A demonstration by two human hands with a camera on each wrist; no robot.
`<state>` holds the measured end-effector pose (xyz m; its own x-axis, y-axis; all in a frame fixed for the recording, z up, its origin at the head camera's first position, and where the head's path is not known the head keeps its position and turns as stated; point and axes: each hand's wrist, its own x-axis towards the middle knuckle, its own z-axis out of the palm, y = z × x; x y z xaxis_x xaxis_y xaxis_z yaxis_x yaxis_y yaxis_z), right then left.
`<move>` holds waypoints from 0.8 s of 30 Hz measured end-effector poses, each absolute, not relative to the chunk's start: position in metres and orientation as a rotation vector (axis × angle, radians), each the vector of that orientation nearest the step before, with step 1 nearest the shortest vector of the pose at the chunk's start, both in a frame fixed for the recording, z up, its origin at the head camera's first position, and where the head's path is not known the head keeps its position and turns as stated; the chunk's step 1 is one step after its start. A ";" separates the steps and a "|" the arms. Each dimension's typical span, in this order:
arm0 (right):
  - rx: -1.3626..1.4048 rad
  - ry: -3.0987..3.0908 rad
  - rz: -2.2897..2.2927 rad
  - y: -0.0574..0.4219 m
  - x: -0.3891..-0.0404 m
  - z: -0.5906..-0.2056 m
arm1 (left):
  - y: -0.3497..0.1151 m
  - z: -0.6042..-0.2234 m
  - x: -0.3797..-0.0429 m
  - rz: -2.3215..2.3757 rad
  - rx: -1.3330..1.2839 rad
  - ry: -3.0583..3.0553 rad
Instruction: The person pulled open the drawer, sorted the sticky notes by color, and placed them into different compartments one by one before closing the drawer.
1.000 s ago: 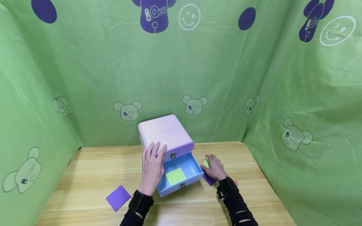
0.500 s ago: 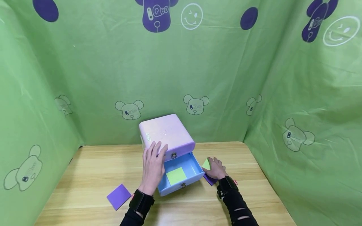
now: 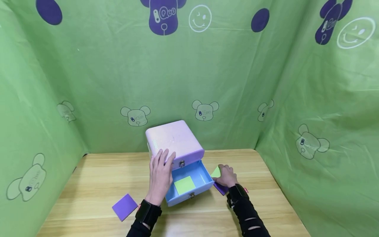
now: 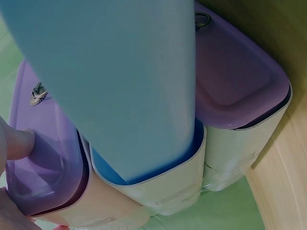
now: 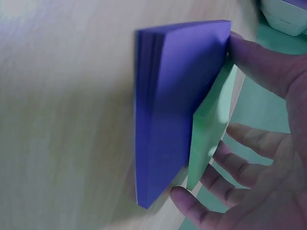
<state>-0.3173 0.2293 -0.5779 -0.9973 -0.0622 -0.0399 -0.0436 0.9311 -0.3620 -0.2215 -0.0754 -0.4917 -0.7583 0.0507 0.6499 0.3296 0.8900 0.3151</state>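
A small cabinet with a pinkish-purple top [image 3: 176, 138] stands at the back of the table. Its blue middle drawer [image 3: 204, 188] is pulled out, with a flat green square [image 3: 184, 185] inside. My left hand [image 3: 160, 181] rests on the cabinet's front left corner; in the left wrist view its thumb [image 4: 20, 143] lies against the upper purple drawer front [image 4: 45, 148]. Right of the drawer, my right hand [image 3: 226, 176] pinches another green square [image 5: 211, 127] by its edges, thumb opposite fingers. That green square leans against a layered purple stack of squares [image 5: 184, 81] on the table.
A purple square [image 3: 124, 207] lies on the wooden table [image 3: 88, 184], left of my left arm. Below the blue drawer sits a closed purple drawer [image 4: 240, 76] with a ring pull. Green printed cloth [image 3: 165, 72] walls the table at the back and sides.
My right hand's fingers have drawn in round the green square, and the hand has shifted slightly. The left hand, the cabinet and the pulled-out drawer stay as they were.
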 end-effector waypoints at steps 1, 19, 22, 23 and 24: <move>-0.077 3.043 -0.569 0.229 -0.317 -0.578 | -0.075 -0.492 -0.222 -0.550 -0.271 -2.391; -0.073 3.117 -0.574 0.232 -0.318 -0.582 | -0.075 -0.493 -0.222 -0.553 -0.268 -2.390; -0.060 3.127 -0.582 0.233 -0.318 -0.583 | -0.075 -0.493 -0.222 -0.552 -0.272 -2.382; -0.060 3.130 -0.583 0.233 -0.318 -0.583 | -0.075 -0.493 -0.222 -0.551 -0.272 -2.379; -0.057 3.130 -0.583 0.233 -0.318 -0.583 | -0.075 -0.493 -0.222 -0.549 -0.272 -2.376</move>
